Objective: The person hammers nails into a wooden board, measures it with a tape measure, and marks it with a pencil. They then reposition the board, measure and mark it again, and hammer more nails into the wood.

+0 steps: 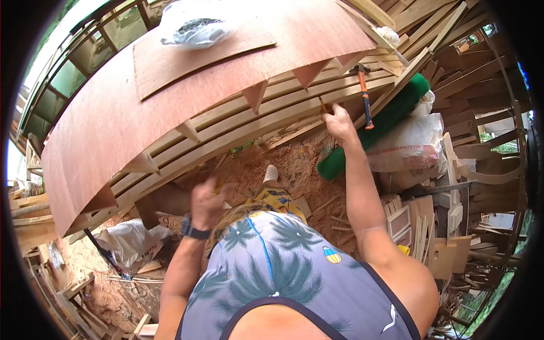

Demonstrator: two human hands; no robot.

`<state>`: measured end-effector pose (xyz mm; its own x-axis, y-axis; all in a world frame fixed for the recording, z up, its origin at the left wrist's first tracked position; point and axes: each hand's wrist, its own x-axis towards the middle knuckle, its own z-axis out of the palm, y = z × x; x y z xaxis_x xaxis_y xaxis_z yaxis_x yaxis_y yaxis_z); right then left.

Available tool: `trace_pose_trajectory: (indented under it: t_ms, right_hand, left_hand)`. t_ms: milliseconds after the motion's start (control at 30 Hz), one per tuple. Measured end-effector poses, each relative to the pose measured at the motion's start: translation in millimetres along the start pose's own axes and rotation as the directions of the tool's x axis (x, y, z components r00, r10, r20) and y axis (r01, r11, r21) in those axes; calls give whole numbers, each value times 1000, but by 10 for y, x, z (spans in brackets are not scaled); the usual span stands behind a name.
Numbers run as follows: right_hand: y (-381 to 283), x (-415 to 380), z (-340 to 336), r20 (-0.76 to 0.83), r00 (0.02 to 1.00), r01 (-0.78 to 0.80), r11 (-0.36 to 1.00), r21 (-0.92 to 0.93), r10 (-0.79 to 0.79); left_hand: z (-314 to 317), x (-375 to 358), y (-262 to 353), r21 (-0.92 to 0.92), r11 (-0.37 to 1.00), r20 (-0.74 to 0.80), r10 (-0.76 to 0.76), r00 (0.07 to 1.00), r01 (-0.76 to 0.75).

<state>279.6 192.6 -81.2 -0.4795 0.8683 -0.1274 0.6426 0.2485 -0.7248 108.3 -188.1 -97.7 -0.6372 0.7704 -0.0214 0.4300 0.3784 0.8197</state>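
My right hand [340, 123] is closed around a thin yellowish-brown pencil [323, 104], its tip close to the edge of a long curved wooden strip [283, 113]. Motion blurs my left hand [207, 203]; a small yellowish patch shows by its fingers, too smeared to name. It is below the curved wooden frame, near my waist. A reddish plywood sheet [107, 133] covers the top of that frame, with triangular pieces along its near edge. To the right of my right hand, a claw hammer [365, 97] with an orange and black handle hangs by its head on the frame.
A loose plywood piece [164, 71] and a clear plastic bag [204, 33] lie on the sheet. On the right are a green roll [377, 127], a white sack [411, 139] and stacked boards [476, 85]. Sawdust covers the ground [243, 170]. Another sack [133, 238] lies at left.
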Motion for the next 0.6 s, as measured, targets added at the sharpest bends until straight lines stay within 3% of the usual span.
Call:
trace_pose_trajectory:
  t_ms: [33, 67, 100, 200, 233, 267, 333, 400, 467, 500, 533, 600]
  right_hand:
    - [365, 225, 74, -4, 1000, 3, 1000, -2, -3]
    - [773, 480, 171, -14, 999, 32, 999, -3, -32]
    - [984, 667, 188, -21, 998, 61, 998, -4, -61]
    - [614, 922, 26, 66, 997, -17, 988, -152, 27]
    - [583, 1022, 46, 1, 1000, 6, 976, -219, -6]
    - [674, 1216, 88, 3, 1000, 13, 977, -211, -13]
    - [823, 1563, 235, -86, 961, 228, 932, -283, -262]
    - [776, 1716, 204, -29, 961, 263, 939, -222, -276]
    - [756, 1819, 295, -163, 922, 299, 912, -280, -352]
    - [894, 1921, 354, -152, 890, 388, 888, -248, -431]
    - [866, 1937, 321, -88, 914, 373, 906, -200, -396]
    - [963, 2018, 329, -37, 928, 363, 920, -149, -372]
  left_hand:
    - [247, 180, 96, -4, 1000, 87, -3, 996, 3]
    - [484, 420, 265, 61, 966, -21, 252, 968, -250]
    - [713, 688, 434, 152, 866, -107, 493, 864, -476]
    - [1373, 1448, 670, 230, 805, 22, 558, 830, -547]
    - [1552, 1705, 715, 303, 763, 47, 586, 809, -571]
    - [1714, 1949, 733, 313, 760, 46, 586, 809, -569]
    - [1978, 2360, 740, 384, 761, -58, 586, 808, -523]
    - [2133, 2701, 692, 422, 777, -96, 551, 829, -468]
    - [2175, 2752, 651, 472, 798, -143, 490, 860, -376]
    - [2171, 2761, 684, 370, 898, -36, 271, 962, -239]
    - [2129, 2803, 701, 282, 958, 73, 42, 996, -61]
    - [2185, 2626, 552, 415, 843, -26, 386, 922, -341]
